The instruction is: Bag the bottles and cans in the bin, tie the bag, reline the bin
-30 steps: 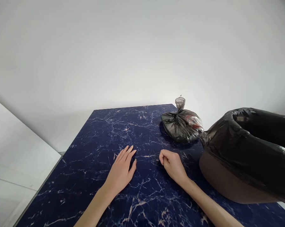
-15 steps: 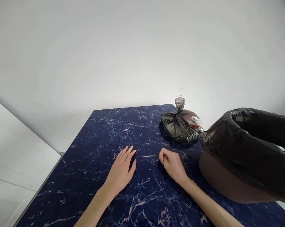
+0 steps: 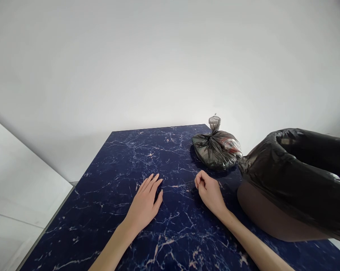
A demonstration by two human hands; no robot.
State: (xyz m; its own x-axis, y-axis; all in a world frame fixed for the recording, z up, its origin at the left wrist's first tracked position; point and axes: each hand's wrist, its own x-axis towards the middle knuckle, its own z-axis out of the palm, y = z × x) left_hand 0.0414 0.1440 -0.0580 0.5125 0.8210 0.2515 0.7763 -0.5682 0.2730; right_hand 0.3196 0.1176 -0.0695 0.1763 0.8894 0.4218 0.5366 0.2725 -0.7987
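Resting palm-down on the dark blue, marble-patterned surface point(image 3: 150, 154), the left hand point(image 3: 144, 206) has its fingers extended and its thumb set apart; grip wide. Right hand point(image 3: 211, 192), across from it: fingers curled inward in a loose fist, grip narrow. Whether anything lies inside the curl cannot be told; contact with the surface is likewise unclear.

Nearest object to the right hand: a tied black bag point(image 3: 216, 152), sitting on the surface just beyond the knuckles, apart from the hand. Its neck is twisted, with the thin, translucent gathered end pointing upward. A reddish and white patch shows through the film on its right side; contents not identifiable.

Right of the bag: a brown bin point(image 3: 271, 214) on the surface, fitted with a black liner point(image 3: 288, 184) folded over the rim, mouth open. A bunched part of the liner meets the bag's outline; touching or merely overlapping in view, cannot tell. Pale wall point(image 3: 158, 67) behind; white panel point(image 3: 20, 177) at left.
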